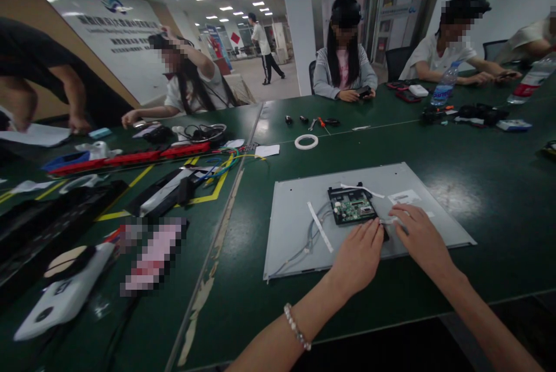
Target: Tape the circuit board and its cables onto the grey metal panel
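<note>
A grey metal panel (295, 198) lies on the table in front of me. On it sits a black housing (334, 204) with a green circuit board (353, 208) inside. My left hand (358, 253) has its fingers together over the housing's lower right corner, holding it; the thumb is hidden. My right hand (414, 233) is closed at the fingertips beside the board's right edge, by a small whitish piece too unclear to name. White tape strips (320, 227) and a thin grey cable (310, 236) lie left of the board. A white label (403, 197) is beyond my right hand.
A tape roll (306, 141) and several small tools (321, 123) lie farther back. Left of the table seam are a red strip (147, 156), coloured wires (228, 163), and a white device (65, 294). Bottles (443, 88) stand at right. Other people sit around the table.
</note>
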Tool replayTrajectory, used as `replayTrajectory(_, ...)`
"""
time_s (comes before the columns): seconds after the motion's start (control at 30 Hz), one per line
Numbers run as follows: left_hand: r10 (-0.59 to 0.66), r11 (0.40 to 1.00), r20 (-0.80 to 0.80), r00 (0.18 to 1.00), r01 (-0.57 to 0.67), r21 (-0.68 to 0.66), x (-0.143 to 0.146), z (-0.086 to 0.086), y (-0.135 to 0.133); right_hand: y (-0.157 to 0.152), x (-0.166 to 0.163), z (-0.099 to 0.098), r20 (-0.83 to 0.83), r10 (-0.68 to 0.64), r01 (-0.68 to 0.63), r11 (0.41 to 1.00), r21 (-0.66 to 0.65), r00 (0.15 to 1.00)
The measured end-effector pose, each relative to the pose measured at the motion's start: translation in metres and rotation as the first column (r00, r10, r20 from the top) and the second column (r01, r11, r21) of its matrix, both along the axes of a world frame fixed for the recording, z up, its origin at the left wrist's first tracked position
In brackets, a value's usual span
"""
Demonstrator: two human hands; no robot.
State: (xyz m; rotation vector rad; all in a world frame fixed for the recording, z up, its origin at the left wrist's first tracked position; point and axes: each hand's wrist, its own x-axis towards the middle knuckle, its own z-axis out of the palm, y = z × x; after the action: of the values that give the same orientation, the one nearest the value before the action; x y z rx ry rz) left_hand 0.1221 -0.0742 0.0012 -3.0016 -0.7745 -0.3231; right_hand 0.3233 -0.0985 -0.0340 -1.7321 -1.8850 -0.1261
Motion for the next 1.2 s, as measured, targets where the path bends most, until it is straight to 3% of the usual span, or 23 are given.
replayTrajectory(0.3, 0.021, 1.000, 0.006, 1.000, -0.021, 0.020, 0.000, 0.000, -0.002, -0.028, -0.015, -0.009, 0.064, 0.092, -0.083, 0.988, -0.128, 0.994)
replayTrajectory(0.47, 0.201, 0.978, -0.015, 0.979, -0.200, 0.051, 0.013, -0.007, -0.022, -0.037, -0.020, -0.013, 0.156, 0.047, -0.024, 0.989, -0.145, 0.987)
replayTrajectory(0.67, 0.350, 0.932, 0.103, 0.931, -0.357, 0.063, 0.025, -0.015, -0.039, -0.040, -0.025, -0.014, 0.199, -0.041, 0.064, 0.992, -0.112, 0.979)
replayTrajectory(1.2, 0.436, 0.898, 0.176, 0.883, -0.440, -0.018, 0.018, -0.019, -0.045, -0.041, -0.024, -0.017, 0.223, -0.129, 0.153, 0.984, -0.094, 0.966)
